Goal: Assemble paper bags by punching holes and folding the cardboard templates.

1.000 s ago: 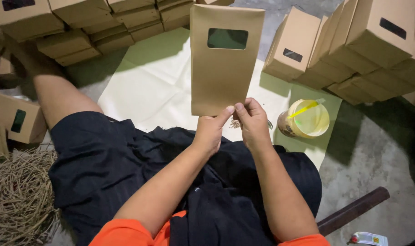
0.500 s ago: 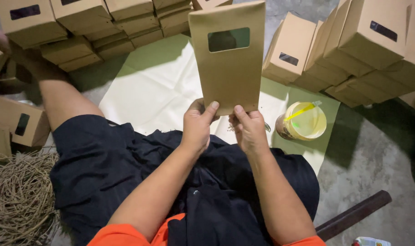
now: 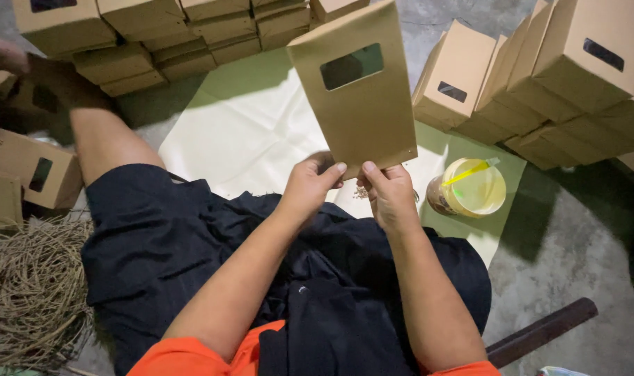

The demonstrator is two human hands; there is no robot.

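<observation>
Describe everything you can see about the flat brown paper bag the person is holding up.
The brown paper bag is flat, kraft-coloured paper with a rectangular window cut near its top, dark through the opening. It stands roughly upright, tilted slightly, raised above the pale sheet on the floor. Small holes show near its lower corner. Both hands pinch its bottom edge: the left hand with thumb on the front, the right hand beside it. Nothing else touches it.

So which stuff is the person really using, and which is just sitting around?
In use:
- left hand and right hand
- flat brown paper bag with a window, held by its bottom edge

Lying about:
- stacked brown bags
- tub with a yellow stick
- pile of twine
- pale sheet
</observation>
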